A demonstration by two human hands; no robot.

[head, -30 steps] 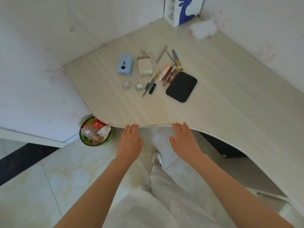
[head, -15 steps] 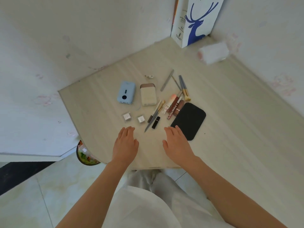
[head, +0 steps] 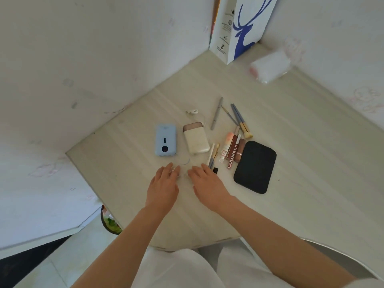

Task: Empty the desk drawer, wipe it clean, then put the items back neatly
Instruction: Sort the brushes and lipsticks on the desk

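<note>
1. A pale wooden desk [head: 291,163] fills a corner between two white walls. A white bag with a blue deer [head: 241,28] stands in the far corner, and a plastic-wrapped white packet [head: 270,66] lies just right of it.
2. Small items lie in a loose row at mid-desk. A light blue power bank [head: 166,140] is the landmark here.
3. Just right of the power bank lies a cream power bank [head: 196,141]. Further right are makeup brushes [head: 241,120] and lip gloss tubes [head: 232,151], then a black pad [head: 255,166] at the far right.
4. The left hand [head: 163,187] reaches forward with fingers loosely spread, its fingertips over a small shiny cube just below the power bank; half a second ago it was well short of it. I cannot tell whether it touches the cube.
5. The right hand [head: 207,183] has also moved forward, fingers straight and together, covering the spot below the cream power bank where a second cube lay.
6. A green-rimmed bin [head: 111,224] peeks from under the desk edge, below and left of the power bank, showing less than before.
</note>
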